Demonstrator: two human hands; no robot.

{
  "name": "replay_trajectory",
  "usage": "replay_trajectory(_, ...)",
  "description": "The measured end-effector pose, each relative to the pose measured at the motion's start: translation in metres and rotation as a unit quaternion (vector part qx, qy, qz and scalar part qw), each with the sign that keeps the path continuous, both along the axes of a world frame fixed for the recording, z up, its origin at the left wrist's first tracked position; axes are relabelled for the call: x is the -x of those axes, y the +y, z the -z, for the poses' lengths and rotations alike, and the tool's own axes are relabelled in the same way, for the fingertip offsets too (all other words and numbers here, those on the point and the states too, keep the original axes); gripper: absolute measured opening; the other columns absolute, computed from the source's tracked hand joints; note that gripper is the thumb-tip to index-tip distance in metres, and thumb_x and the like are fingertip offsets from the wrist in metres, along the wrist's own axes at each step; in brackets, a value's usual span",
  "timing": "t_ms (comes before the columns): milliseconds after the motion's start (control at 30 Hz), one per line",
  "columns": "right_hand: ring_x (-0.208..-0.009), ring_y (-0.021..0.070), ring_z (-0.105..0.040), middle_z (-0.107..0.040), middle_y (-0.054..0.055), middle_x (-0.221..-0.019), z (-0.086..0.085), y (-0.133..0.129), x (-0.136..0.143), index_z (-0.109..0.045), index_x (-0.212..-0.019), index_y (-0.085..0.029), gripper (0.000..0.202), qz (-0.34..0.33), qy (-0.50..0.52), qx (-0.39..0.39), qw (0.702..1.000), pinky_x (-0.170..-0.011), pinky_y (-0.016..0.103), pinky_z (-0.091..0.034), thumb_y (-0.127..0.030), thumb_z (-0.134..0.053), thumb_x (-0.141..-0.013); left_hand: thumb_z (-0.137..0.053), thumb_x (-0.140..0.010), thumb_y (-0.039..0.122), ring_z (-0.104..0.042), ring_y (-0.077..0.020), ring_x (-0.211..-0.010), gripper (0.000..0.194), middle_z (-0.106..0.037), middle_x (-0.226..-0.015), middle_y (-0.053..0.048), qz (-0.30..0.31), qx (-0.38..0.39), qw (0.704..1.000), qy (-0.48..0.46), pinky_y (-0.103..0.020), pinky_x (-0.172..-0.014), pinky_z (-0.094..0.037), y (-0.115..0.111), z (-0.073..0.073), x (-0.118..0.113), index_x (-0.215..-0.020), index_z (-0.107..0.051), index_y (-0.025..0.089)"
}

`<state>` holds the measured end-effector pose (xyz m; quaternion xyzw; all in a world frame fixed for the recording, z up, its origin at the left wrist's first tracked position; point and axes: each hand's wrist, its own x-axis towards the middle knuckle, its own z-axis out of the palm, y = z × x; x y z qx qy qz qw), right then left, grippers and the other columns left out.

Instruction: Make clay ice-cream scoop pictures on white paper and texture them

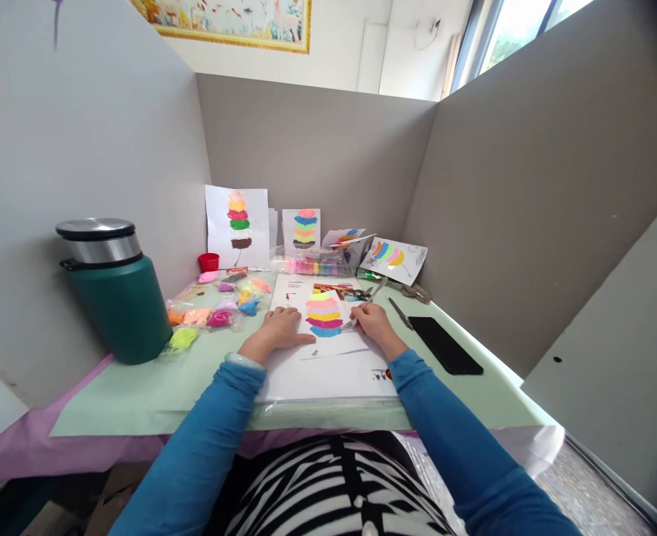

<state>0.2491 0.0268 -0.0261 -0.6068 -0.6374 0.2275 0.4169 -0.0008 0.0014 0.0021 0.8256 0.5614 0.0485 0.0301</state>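
A small white paper [336, 347] lies on a larger white sheet, with wavy clay bands [324, 316] of pink, lilac, yellow, magenta and blue stacked on it. My left hand [279, 328] rests flat at the paper's left edge, thumb stretched toward the blue band. On the right side, my right hand [373, 321] is closed around a slim silver fork [376, 290]. Its handle rises to the upper right, and its pronged end is low beside the magenta and blue bands. Whether the prongs touch the clay is too small to tell.
A green flask [119, 298] stands at left, near bagged coloured clay [219, 318] and a red cup [208, 262]. Behind are a clear case [311, 263] and propped pictures [237, 223]. Scissors [363, 294], a knife [399, 313] and a black phone [444, 345] lie at right. Grey partitions [317, 141] surround the table.
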Motion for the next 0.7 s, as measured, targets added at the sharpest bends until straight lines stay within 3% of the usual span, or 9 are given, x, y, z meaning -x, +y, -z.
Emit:
replay_trajectory(200, -0.056, 0.016, -0.059, -0.062, 0.003, -0.052, -0.002, -0.002, -0.007, -0.063, -0.058, -0.018, 0.029, 0.077, 0.007, -0.063, 0.995, -0.058, 0.025, -0.041, -0.032, -0.047, -0.078, -0.058, -0.072, 0.069, -0.041, -0.0364, -0.129, 0.072, -0.049, -0.14, -0.015, -0.001, -0.012, 1.0, -0.028, -0.046, -0.106, -0.032, 0.003, 0.002, 0.002, -0.124, -0.06, 0.019)
replay_trajectory(267, -0.054, 0.0159, -0.058, -0.06, 0.002, -0.052, -0.004, -0.006, -0.001, -0.061, -0.06, -0.018, 0.031, 0.048, 0.063, -0.097, 0.992, -0.058, 0.025, -0.042, -0.036, -0.046, -0.081, -0.061, -0.072, 0.066, -0.042, -0.0348, -0.128, 0.064, -0.052, -0.137, -0.013, -0.009, -0.065, 0.994, -0.085, -0.044, -0.106, -0.033, 0.006, 0.002, 0.003, -0.116, -0.065, 0.02)
replay_trajectory(367, -0.053, 0.0147, -0.056, -0.06, 0.002, -0.055, -0.012, -0.017, 0.017, -0.061, -0.065, -0.017, 0.032, -0.062, 0.099, -0.126, 0.985, -0.057, 0.025, -0.042, -0.04, -0.047, -0.083, -0.063, -0.075, 0.058, -0.054, -0.027, -0.112, 0.053, -0.059, -0.127, -0.009, 0.006, -0.108, 0.967, -0.229, -0.037, -0.097, -0.043, 0.005, -0.003, 0.0, -0.112, -0.066, 0.021)
replay_trajectory(500, -0.068, 0.0149, -0.062, -0.068, 0.003, -0.074, -0.026, -0.036, 0.047, -0.064, -0.073, -0.018, 0.031, -0.224, -0.002, -0.157, 0.962, -0.068, 0.024, -0.045, -0.038, -0.045, -0.089, -0.067, -0.074, 0.047, -0.059, -0.016, -0.074, 0.052, -0.067, -0.093, -0.004, 0.125, 0.062, 0.919, -0.368, -0.029, -0.068, -0.049, -0.008, -0.015, -0.008, -0.117, -0.062, 0.019)
replay_trajectory(600, -0.075, 0.0153, -0.061, -0.07, 0.004, -0.083, -0.033, -0.046, 0.067, -0.066, -0.078, -0.02, 0.022, -0.242, -0.095, -0.216, 0.941, -0.073, 0.024, -0.042, -0.034, -0.051, -0.088, -0.065, -0.073, 0.036, -0.052, -0.0111, -0.061, 0.048, -0.062, -0.078, 0.0, 0.189, 0.168, 0.871, -0.421, -0.024, -0.054, -0.043, -0.018, -0.021, -0.011, -0.116, -0.058, 0.017)
replay_trajectory(700, -0.068, 0.0143, -0.059, -0.069, 0.002, -0.077, -0.034, -0.048, 0.075, -0.066, -0.08, -0.021, 0.015, -0.23, -0.135, -0.223, 0.937, -0.067, 0.023, -0.04, -0.033, -0.058, -0.085, -0.063, -0.071, 0.029, -0.044, -0.0079, -0.051, 0.029, -0.06, -0.067, 0.002, 0.172, 0.213, 0.869, -0.412, -0.021, -0.046, -0.037, -0.02, -0.021, -0.009, -0.096, -0.062, 0.015)
